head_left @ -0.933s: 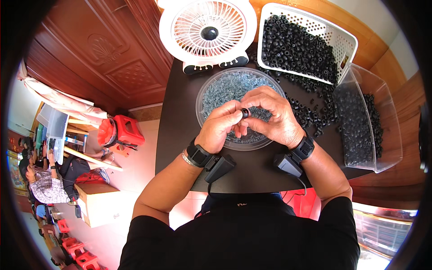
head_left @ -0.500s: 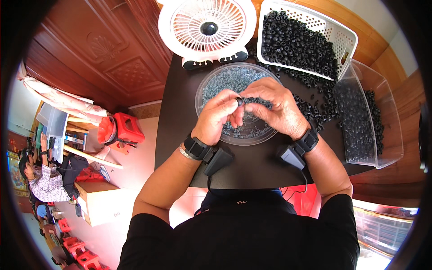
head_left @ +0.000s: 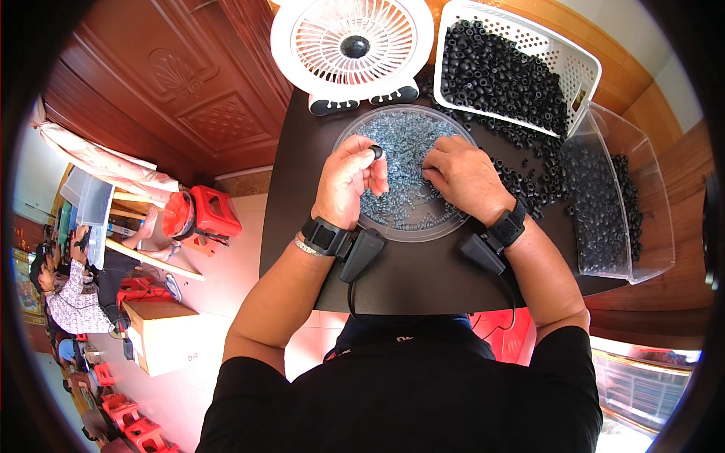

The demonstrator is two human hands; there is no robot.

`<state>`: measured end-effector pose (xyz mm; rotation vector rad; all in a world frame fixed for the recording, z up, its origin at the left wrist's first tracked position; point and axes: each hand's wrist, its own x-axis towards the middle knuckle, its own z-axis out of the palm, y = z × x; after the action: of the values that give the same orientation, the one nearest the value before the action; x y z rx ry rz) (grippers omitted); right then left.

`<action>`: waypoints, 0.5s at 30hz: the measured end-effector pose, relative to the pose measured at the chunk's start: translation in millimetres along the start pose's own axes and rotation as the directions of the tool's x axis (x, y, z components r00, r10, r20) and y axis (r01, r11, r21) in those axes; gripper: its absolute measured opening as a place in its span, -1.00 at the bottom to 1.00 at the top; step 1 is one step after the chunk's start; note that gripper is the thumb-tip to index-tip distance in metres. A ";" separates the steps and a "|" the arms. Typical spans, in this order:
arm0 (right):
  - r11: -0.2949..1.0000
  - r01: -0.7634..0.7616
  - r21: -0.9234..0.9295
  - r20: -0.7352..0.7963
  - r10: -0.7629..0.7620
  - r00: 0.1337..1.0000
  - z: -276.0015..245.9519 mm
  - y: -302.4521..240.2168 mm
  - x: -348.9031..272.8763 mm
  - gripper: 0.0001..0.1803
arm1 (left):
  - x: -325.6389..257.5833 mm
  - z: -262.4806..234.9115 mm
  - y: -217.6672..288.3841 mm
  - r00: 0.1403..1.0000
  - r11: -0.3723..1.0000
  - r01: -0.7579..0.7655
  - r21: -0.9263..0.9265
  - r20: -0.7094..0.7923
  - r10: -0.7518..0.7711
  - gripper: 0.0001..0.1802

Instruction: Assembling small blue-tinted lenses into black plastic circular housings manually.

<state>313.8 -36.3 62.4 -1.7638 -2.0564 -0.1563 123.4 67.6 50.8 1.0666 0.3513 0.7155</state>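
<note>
Left hand (head_left: 349, 180) pinched a small black ring (head_left: 375, 152) at fingertips, raised above round clear tray (head_left: 423, 229) of small grey parts (head_left: 408, 147). Right hand (head_left: 464, 175) curled, fingertips down among grey parts; grasp not discernible. Risk judged: ring slipping from light pinch, dropping into tray and mixing with the parts.

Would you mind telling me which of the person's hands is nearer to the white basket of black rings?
Right. The right hand rests on the round tray, just left of and below the white basket. The left hand, pinching a black ring, is farther left.
</note>
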 end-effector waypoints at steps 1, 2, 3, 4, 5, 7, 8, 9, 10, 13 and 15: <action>1.000 -0.001 -0.001 -0.001 0.001 1.000 0.4 -0.6 0.4 -0.89 | 0.2 -0.1 -0.1 1.000 1.000 0.000 0.000 0.001 0.000 -0.82; 1.000 -0.008 -0.015 -0.002 0.008 1.000 1.5 -1.3 0.7 -0.89 | 0.1 -0.3 -0.3 1.000 1.000 -0.002 0.005 0.000 0.002 -0.82; 0.999 -0.016 -0.029 -0.003 0.016 1.000 2.1 -1.9 0.8 -0.89 | 0.1 -0.4 -0.4 1.000 1.000 -0.004 0.009 0.000 0.004 -0.82; 0.999 -0.017 -0.030 -0.004 0.017 1.000 2.1 -2.1 0.7 -0.89 | 0.0 -0.2 -0.5 1.000 1.000 -0.005 0.009 0.001 0.005 -0.82; 0.999 -0.007 -0.031 -0.005 0.007 1.000 1.8 -2.0 0.5 -0.88 | 0.2 0.1 -0.7 1.000 1.000 -0.004 0.017 -0.002 0.004 -0.82; 0.999 0.001 -0.035 -0.007 -0.002 1.000 1.3 -3.0 -0.2 -0.87 | 0.6 0.5 -1.2 1.000 1.000 -0.003 0.025 -0.003 0.003 -0.82; 1.000 -0.004 -0.003 -0.011 0.004 1.000 1.9 -5.0 -0.7 -0.85 | 0.5 -0.4 -1.6 1.000 0.999 -0.002 0.038 -0.006 0.003 -0.82; 1.000 -0.009 0.029 -0.014 0.010 1.000 2.4 -7.3 -1.1 -0.84 | 0.5 -0.8 -1.8 1.000 0.999 -0.002 0.050 -0.010 0.003 -0.82; 1.000 -0.009 0.028 -0.015 0.009 1.000 1.7 -10.3 -1.0 -0.84 | 0.6 -0.5 -1.3 1.000 0.999 -0.003 0.050 -0.009 0.004 -0.82; 0.992 0.086 0.090 -0.005 -0.086 0.996 -1.0 -20.1 -1.7 -0.80 | 0.1 0.1 -0.4 1.000 0.998 0.002 0.064 -0.011 -0.001 -0.81; 0.994 0.086 0.070 -0.005 -0.086 0.996 2.6 -19.6 -1.5 -0.79 | 0.3 -0.2 -1.1 1.000 0.998 0.003 0.066 -0.009 -0.003 -0.81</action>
<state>294.4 -40.4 63.1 -1.6340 -2.1109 -0.1094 123.9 67.7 49.8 1.1249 0.3864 0.7102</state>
